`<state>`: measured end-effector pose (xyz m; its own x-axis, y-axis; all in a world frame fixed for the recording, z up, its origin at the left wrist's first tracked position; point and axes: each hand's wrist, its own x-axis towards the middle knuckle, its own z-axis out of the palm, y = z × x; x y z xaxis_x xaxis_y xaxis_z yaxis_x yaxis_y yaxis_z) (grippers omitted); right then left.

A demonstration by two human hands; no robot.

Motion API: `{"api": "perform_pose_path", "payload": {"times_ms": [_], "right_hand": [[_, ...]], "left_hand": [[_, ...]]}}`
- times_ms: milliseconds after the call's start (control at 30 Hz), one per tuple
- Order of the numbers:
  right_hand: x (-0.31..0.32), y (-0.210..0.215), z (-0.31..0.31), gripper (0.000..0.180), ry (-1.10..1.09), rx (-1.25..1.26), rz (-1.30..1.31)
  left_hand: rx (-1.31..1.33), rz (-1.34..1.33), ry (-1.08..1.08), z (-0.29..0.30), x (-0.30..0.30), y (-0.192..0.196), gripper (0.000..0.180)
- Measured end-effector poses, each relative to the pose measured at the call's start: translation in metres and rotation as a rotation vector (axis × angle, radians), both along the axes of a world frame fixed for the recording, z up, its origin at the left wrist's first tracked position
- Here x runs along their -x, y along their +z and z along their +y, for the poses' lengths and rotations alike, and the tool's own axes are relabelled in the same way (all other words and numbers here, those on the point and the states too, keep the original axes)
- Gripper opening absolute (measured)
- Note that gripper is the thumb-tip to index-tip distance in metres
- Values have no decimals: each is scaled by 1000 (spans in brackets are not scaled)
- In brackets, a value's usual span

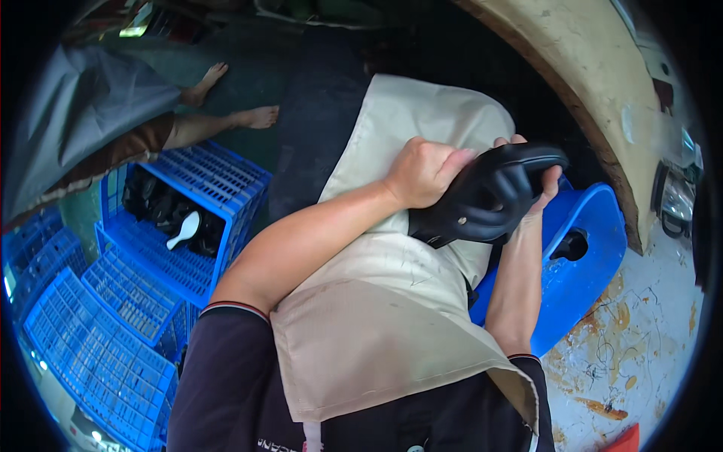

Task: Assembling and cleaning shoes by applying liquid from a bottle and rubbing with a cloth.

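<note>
A black moulded shoe (489, 196), which looks like a clog with openings in its upper, is held above my lap. My right hand (550, 184) grips it at its far right end, fingers behind and thumb at the near side. My left hand (428, 172) is closed beside the shoe, its thumb tip at the shoe's edge. What those curled fingers hold, if anything, is hidden. Under the shoe, a beige apron (361, 301) covers my lap.
At the left, a blue crate (218, 177) contains black items and a white sole-shaped piece (184, 228); more blue crates (102, 354) surround it. A blue plastic chair or bin (595, 233) stands right, near a beige curved edge (580, 68). Another person's bare feet (256, 117) are far left.
</note>
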<state>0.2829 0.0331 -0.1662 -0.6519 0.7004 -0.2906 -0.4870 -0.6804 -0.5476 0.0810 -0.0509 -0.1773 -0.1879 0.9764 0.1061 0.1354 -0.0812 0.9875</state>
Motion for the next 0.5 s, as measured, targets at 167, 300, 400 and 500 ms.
{"api": "perform_pose_path", "payload": {"times_ms": [167,300,400,500], "right_hand": [[3,25,25,63,223,-185,71],[14,66,37,53,262,-291,36],[9,75,43,53,260,-230,2],[9,83,41,48,113,-185,-171]], "left_hand": [[-99,4,-78,1,-11,12,30],[-121,30,-151,1,-8,40,19],[21,105,-109,18,-4,65,22],[142,-115,9,51,7,122,27]]}}
